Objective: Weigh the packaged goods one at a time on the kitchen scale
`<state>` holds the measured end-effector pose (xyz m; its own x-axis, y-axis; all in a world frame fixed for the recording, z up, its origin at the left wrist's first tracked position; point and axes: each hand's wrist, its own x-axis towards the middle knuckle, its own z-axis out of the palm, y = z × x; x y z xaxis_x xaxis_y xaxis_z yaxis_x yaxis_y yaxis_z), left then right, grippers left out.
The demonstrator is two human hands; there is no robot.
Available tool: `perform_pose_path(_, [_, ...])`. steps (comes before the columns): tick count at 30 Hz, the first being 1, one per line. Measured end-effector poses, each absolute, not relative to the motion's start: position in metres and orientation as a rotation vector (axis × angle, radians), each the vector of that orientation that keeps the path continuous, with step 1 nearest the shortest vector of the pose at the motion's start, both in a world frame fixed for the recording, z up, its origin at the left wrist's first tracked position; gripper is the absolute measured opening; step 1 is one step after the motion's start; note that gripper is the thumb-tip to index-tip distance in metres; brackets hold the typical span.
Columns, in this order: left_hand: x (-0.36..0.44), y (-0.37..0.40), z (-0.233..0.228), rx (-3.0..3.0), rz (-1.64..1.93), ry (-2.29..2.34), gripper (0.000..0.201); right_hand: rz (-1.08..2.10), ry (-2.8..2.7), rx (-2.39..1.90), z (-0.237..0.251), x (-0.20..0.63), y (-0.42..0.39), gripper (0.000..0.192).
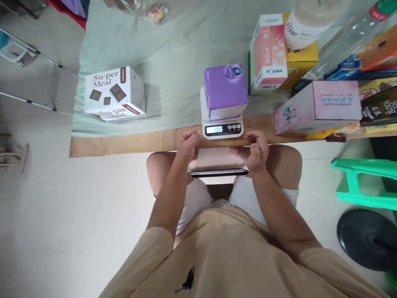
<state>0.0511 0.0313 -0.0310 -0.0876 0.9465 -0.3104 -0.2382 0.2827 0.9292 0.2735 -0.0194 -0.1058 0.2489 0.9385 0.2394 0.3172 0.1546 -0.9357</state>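
Note:
A purple soft pack of tissues (226, 91) sits on a small white kitchen scale (223, 129) at the table's front edge. The scale's lit display appears to read 108. My left hand (187, 145) rests at the wooden edge just left of the scale, its fingers curled in with nothing visible in them. To the right of the scale, my right hand (258, 151) is loosely closed, its knuckles bent towards the scale and nothing showing in its grip. Neither hand touches the pack. Below, between my forearms, lies a pale flat thing with a dark edge (218, 171); its kind is unclear.
A white "Su-per Meal" box (114, 93) stands on the green cloth (173, 54) at left. On the right crowd a pink carton (319, 105), a pink-and-green box (269, 51), a Dove bottle (305, 27) and a clear bottle (344, 41). A green stool (353, 182) stands on the floor.

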Motion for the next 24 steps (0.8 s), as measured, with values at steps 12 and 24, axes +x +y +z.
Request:
perform_pose_path(12, [0.044,0.045,-0.039,0.971,1.238,1.212,0.076,0.287,-1.262,-1.312,-0.084,0.265,-0.011,0.025])
perform_pose_path(24, [0.08,0.078,-0.034,1.705,1.425,1.067,0.062,0.725,-1.213,-1.296,-0.05,0.237,0.049,0.072])
